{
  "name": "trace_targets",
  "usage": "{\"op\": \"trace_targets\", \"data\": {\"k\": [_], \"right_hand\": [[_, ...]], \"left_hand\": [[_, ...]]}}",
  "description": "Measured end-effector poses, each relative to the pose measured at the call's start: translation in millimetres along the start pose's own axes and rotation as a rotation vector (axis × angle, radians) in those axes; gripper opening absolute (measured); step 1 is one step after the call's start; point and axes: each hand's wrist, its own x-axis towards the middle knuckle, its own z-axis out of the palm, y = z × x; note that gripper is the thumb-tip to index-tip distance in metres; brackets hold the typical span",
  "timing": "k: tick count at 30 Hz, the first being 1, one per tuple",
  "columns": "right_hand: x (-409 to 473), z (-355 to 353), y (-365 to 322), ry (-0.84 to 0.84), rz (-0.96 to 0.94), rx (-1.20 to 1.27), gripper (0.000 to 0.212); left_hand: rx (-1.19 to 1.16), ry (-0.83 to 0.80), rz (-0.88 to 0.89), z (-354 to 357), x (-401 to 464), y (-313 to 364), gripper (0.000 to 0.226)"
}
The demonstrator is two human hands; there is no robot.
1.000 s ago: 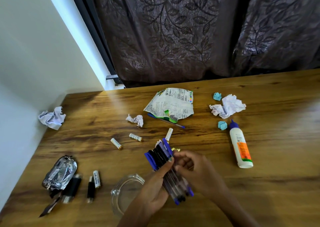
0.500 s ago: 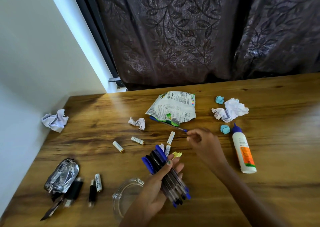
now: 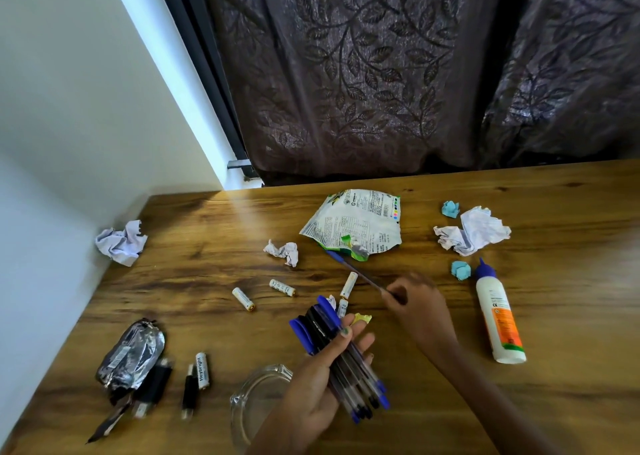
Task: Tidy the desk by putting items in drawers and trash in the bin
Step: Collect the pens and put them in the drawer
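Both hands work above the wooden desk (image 3: 554,212): the left hand (image 3: 322,385) curls thumb and fingers round a bundle of pens (image 3: 343,361), blue and black caps fanned at the far end, and the right hand (image 3: 415,302) pinches one end of a single blue pen (image 3: 356,269) between its fingertips. That pen's capped end lies under the near edge of the snack packet (image 3: 356,219), which serves as landmark for the rest.

Behind the packet hangs a dark leaf-patterned curtain (image 3: 346,73). Right of the packet, a crumpled white paper (image 3: 474,231) lies between two small blue paper balls (image 3: 450,208) (image 3: 460,270). Further right and nearer, a white glue bottle (image 3: 498,316) lies on its side, blue cap pointing away. Far left of the packet, another crumpled paper (image 3: 121,243) sits against the wall. Well nearer and left, a silver foil wrapper (image 3: 131,354) lies beside black batteries (image 3: 190,388). A glass ashtray (image 3: 256,402) sits near the left wrist. Just left of the packet lies a small paper wad (image 3: 282,252); nearer than it lie white batteries (image 3: 282,287). A yellow scrap (image 3: 362,317) shows beside the bundle.
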Motion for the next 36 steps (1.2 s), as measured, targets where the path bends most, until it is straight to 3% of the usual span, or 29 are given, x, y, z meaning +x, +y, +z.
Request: {"op": "trace_targets", "data": {"k": [5,9,14,17,21,25,30,36], "right_hand": [[-66.6,-33.6,5.6,-0.002,0.258,0.444,0.003],[-99.0,-42.9,1.3,-0.024,0.287,0.635,0.005],[-106.9,-35.0,3.1,-0.158,0.277,0.573,0.002],[-96.3,-45.4,6.6,-0.184,0.177,0.551,0.015],[-71.0,-63.8,-3.9,-0.028,0.053,0.601,0.045],[-58.3,-85.7,-32.7,0.025,-0.210,0.565,0.040],[-49.6,-75.3,-52.3,-0.046,-0.408,0.259,0.043],[-46.8,-59.2,-53.4,-0.028,-0.438,0.042,0.048]], "left_hand": [[-0.004,-0.045,-0.016,2.4,3.8,-6.6,0.043],[0.032,-0.082,-0.047,10.7,10.2,-17.3,0.044],[0.156,-0.196,0.012,27.2,13.1,-23.7,0.047],[0.375,-0.187,0.176,29.5,19.0,-24.3,0.035],[0.732,-0.158,0.402,30.6,23.0,-17.3,0.013],[0.945,-0.203,0.517,36.0,24.2,-14.8,0.012],[1.017,-0.134,0.523,32.7,26.4,-21.4,0.014],[1.085,-0.177,0.490,28.4,31.2,-21.8,0.019]]}}
